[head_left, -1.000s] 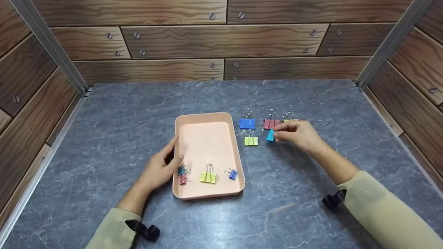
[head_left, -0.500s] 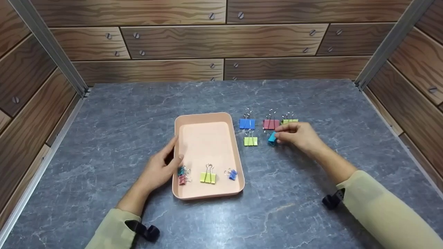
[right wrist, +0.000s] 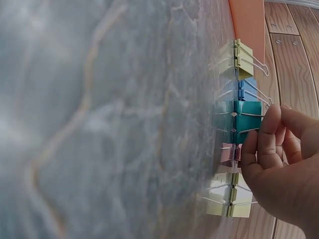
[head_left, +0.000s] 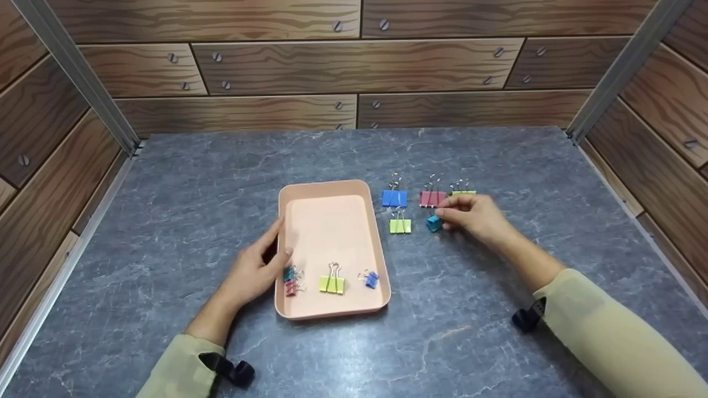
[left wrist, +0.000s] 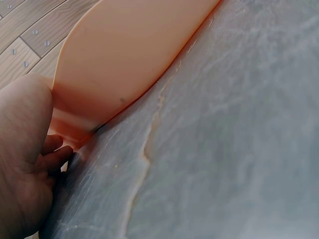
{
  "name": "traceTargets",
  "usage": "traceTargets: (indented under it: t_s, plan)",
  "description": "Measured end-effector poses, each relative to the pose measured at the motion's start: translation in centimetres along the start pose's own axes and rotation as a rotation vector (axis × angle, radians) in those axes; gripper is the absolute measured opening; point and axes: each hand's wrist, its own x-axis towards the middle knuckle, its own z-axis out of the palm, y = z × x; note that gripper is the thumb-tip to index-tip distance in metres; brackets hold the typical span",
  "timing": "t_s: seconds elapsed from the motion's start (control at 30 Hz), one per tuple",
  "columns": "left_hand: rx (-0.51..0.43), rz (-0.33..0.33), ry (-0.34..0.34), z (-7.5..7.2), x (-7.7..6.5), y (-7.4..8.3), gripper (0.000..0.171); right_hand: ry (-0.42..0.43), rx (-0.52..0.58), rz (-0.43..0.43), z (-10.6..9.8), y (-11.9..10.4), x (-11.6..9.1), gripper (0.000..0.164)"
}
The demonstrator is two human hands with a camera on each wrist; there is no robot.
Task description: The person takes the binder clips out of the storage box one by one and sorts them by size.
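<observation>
My left hand (head_left: 251, 273) holds the left wall of a peach tray (head_left: 326, 226), thumb at the rim and fingers along the outside. The left wrist view shows the tray's outer wall (left wrist: 124, 55) beside that hand. My right hand (head_left: 481, 218) pinches a teal binder clip (head_left: 433, 223) by its wire handle, to the right of the tray. In the right wrist view the clip's teal body (right wrist: 248, 119) is upright, its lower edge right at the tabletop. Within the tray lie a yellow-green clip (head_left: 332, 284), a blue clip (head_left: 371, 279), a teal clip (head_left: 290, 273) and a red clip (head_left: 291, 288).
Behind the pinched clip stand a blue clip (head_left: 394, 199), a red clip (head_left: 432, 199) and a yellow-green clip (head_left: 464, 193) partly hidden by my right hand. Another yellow-green clip (head_left: 400, 226) is left of it. Wood-patterned panels (head_left: 354, 66) enclose the table.
The teal clip in my right hand has turned from lying slanted to standing with its end facing me, lowered slightly. My left hand and the tray stay where they were.
</observation>
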Motion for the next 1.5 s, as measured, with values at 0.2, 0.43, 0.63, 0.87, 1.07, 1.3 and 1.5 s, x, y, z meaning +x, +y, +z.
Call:
traceTargets:
  t_s: [0.2,0.43,0.63,0.87,1.07,1.3,1.5]
  plan:
    - [0.002,-0.001,0.001,0.0,-0.1,-0.1,0.070,-0.005,-0.024,0.014,0.0,0.3,0.2,0.032]
    - [0.014,0.006,0.002,0.0,-0.1,-0.2,0.070,-0.002,-0.038,0.003,0.0,0.5,0.3,0.032]
    - [0.007,0.004,0.007,0.0,-0.1,-0.2,0.070,-0.015,-0.058,0.011,-0.2,0.6,0.3,0.031]
    - [0.011,0.006,0.003,0.0,-0.1,-0.2,0.070,-0.032,-0.089,0.006,-0.6,0.2,0.1,0.038]
    - [0.021,0.002,-0.001,0.0,0.0,-0.1,0.071,0.007,-0.077,-0.003,-1.1,-1.0,-0.2,0.039]
    - [0.008,0.012,0.001,0.0,0.1,-0.2,0.071,-0.016,-0.091,-0.081,-0.1,-3.8,-0.6,0.036]
    - [-0.010,0.028,0.003,0.1,0.1,-0.2,0.070,-0.077,-0.063,-0.183,2.5,-5.7,-1.1,0.029]
